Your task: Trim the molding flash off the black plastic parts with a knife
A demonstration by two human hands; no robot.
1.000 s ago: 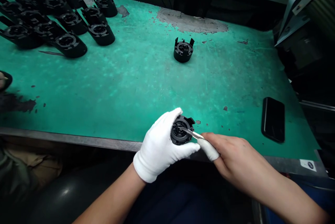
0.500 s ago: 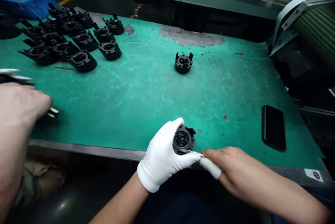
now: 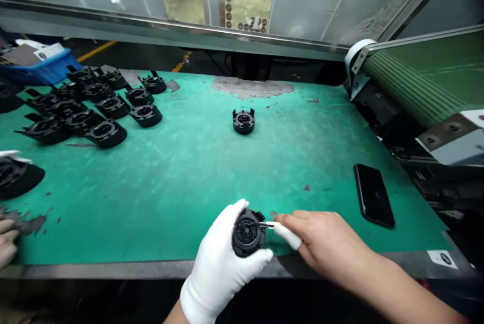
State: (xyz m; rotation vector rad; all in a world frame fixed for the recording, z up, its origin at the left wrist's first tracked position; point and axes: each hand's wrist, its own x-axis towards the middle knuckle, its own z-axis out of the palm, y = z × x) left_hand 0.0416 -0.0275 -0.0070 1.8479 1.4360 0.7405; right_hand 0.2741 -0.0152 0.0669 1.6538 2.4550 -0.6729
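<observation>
My left hand [image 3: 221, 263], in a white glove, curls around a round black plastic housing [image 3: 245, 246] with its ribbed inner face turned up. My right hand [image 3: 317, 235] is bare except for a white cover on one finger. It pinches a slim pointed tool [image 3: 263, 224], whose dark tip lies over the housing's inner face; whether the tip touches it I cannot tell. Farther back on the green mat stands another round black housing [image 3: 244, 123], upright, with two raised tabs.
Several black housings [image 3: 106, 133] cluster at the left of the green mat [image 3: 181, 177]. Another person's hand [image 3: 6, 243] is at the left edge. A black phone [image 3: 374, 195] lies at right, near a green conveyor belt [image 3: 427, 76]. A blue bin [image 3: 41, 69] stands back left.
The view has tilted up. My right hand has brought the tool's tip from the housing's near edge over its inner face. The other person's arm at left has mostly left the view.
</observation>
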